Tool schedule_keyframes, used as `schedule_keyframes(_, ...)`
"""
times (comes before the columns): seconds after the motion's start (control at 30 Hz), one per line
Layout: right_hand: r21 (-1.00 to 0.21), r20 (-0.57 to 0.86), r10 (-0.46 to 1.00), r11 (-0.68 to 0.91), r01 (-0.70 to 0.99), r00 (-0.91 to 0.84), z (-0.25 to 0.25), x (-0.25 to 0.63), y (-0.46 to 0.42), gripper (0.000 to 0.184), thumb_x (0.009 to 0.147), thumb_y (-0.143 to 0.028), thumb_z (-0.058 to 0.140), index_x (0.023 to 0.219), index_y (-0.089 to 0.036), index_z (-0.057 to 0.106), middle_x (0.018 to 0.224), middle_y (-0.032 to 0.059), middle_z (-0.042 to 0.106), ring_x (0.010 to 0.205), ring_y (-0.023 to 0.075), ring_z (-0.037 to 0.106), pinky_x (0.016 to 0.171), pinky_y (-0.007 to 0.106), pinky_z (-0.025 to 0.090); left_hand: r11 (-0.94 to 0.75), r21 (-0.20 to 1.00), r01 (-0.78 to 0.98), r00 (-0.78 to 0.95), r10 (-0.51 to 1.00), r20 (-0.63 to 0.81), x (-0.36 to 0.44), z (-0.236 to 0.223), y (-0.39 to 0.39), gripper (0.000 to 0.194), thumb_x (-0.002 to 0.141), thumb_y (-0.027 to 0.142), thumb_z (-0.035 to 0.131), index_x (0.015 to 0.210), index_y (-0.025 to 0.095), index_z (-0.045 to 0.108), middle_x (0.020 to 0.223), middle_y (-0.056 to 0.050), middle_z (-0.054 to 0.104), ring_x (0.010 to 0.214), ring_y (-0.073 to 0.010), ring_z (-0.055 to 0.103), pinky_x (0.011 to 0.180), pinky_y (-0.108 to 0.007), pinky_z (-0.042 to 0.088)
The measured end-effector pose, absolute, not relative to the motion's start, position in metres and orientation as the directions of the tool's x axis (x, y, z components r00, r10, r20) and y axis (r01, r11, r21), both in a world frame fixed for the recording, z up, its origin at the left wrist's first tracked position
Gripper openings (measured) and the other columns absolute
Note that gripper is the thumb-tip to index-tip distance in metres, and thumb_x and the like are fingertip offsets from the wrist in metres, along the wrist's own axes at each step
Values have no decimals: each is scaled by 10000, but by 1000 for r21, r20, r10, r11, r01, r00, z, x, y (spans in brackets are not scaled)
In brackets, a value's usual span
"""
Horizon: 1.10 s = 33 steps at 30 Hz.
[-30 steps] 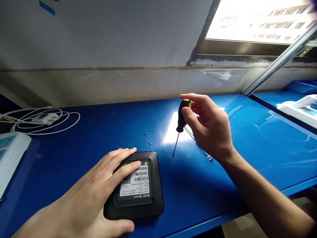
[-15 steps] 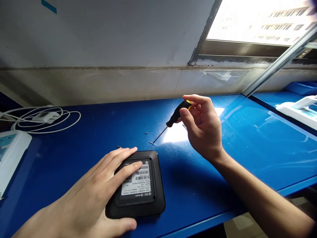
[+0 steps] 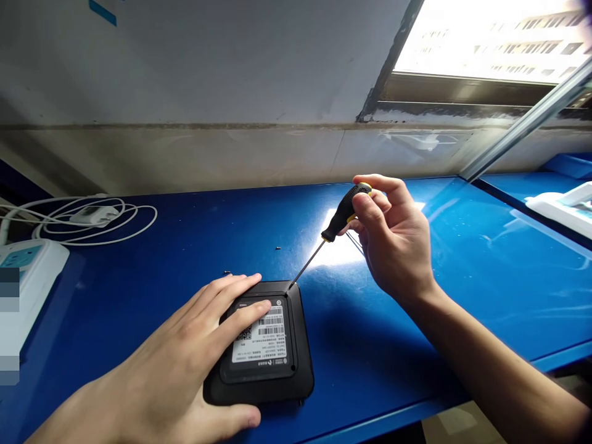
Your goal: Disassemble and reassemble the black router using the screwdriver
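Observation:
A flat black electronic box (image 3: 303,357) lies on the blue tabletop, its white barcode label (image 3: 272,339) facing up. My left hand (image 3: 185,354) steadies it, fingers spread across the top and thumb along the near edge. In my right hand (image 3: 395,231) is a screwdriver (image 3: 345,213) with a black and yellow handle, gripped between thumb and fingers. Its thin shaft slants down to the box's far right corner, the tip at or just over the screw hole there. Whether a screw sits on the tip is too small to tell. Beyond the box lies a small screw (image 3: 278,248).
Another small dark piece (image 3: 226,272) lies just past my left fingers. At the left are a coiled white cable with a plug (image 3: 95,216) and a white power strip (image 3: 44,265). A metal frame (image 3: 518,123) and a blue tray (image 3: 571,165) stand at the right.
The screwdriver tip has moved from a small screw on the table to the box's far right corner. That screw no longer shows on the table. My left hand stays on the box.

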State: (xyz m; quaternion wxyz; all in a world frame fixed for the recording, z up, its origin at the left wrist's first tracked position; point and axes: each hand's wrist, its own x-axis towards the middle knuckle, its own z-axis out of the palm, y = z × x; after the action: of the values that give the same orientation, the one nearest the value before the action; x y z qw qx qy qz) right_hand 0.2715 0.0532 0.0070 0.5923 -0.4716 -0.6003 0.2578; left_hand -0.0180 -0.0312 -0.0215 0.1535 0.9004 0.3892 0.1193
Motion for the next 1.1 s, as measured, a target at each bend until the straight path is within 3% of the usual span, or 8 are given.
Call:
schedule_keyframes(0.13,-883,452,883,422,206,129,5,269,51,211,971,-388,639,1152,-285,601,797,-35,568,607,123,655,594,289,598,-649,374,662,663,741,112,-19,-21,-30,1006,673,371,907,1552,363,417,1700,-89,367,1507,-428,408,1176,-633,471)
schedule_keyframes(0.4,-826,516,852,466,317,90,6,267,47,186,983,-358,638,1160,-313,605,830,-17,626,618,135,655,514,282,576,-681,343,647,700,709,84,-22,-20,-27,1022,716,410,888,1592,358,364,1717,-100,334,1514,-444,402,1151,-657,490)
schedule_keyframes(0.57,-760,586,807,515,397,73,7,265,44,193,984,-301,640,1177,-289,635,814,-21,615,706,146,681,651,309,631,-664,351,660,685,724,83,-19,-21,-29,1018,699,400,895,1579,369,384,1721,-73,330,1520,-429,398,1168,-647,478)
schedule_keyframes(0.77,-600,736,670,578,554,98,4,269,47,231,1007,-272,612,1233,-312,590,1014,35,613,940,206,699,849,398,632,-645,371,668,659,745,108,-17,-21,-32,995,667,341,899,1543,369,427,1701,-64,368,1509,-411,416,1188,-634,459)
schedule_keyframes(0.93,-679,667,738,547,489,101,-3,270,52,228,997,-278,603,1210,-308,529,1123,45,614,944,192,716,853,404,650,-659,359,660,675,731,100,-19,-21,-30,986,688,367,889,1557,359,423,1711,-77,351,1509,-430,411,1173,-644,471)
schedule_keyframes(1.1,-730,628,775,554,400,73,-5,266,52,219,973,-256,624,1167,-292,528,1041,20,616,913,179,746,829,384,659,-616,383,689,628,770,109,-16,-22,-33,997,648,332,913,1529,377,448,1701,-53,368,1518,-402,398,1196,-622,451)
